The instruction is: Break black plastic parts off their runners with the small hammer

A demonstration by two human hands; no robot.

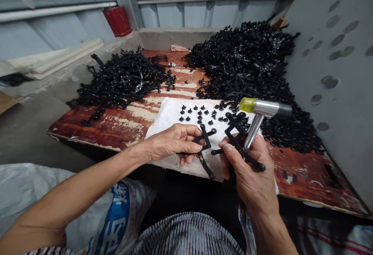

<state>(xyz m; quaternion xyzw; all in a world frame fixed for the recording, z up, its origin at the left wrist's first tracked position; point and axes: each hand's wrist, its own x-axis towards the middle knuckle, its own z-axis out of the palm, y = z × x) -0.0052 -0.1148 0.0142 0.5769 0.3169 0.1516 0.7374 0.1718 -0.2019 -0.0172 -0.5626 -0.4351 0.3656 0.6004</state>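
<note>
My left hand (177, 142) pinches a black bracket (207, 140) with thin angled arms and round ends, held over the near part of a white board (166, 119). My right hand (250, 161) grips a second black bracket (239, 142) of like shape between thumb and fingers. The same hand also holds a mallet (266, 108) with a metal shaft, a yellow face and a dark face; its head points up above the fingers. On the board beyond both hands stand several small black studs (199, 112), apart from each other, stems up.
A heap of black brackets (125, 76) lies at the left of the worn red-brown tabletop (140, 111). A larger heap of black parts (241, 60) fills the right, against a grey spotted panel (329, 72). A red box (117, 21) stands at the back; white sacks (116, 208) sit below.
</note>
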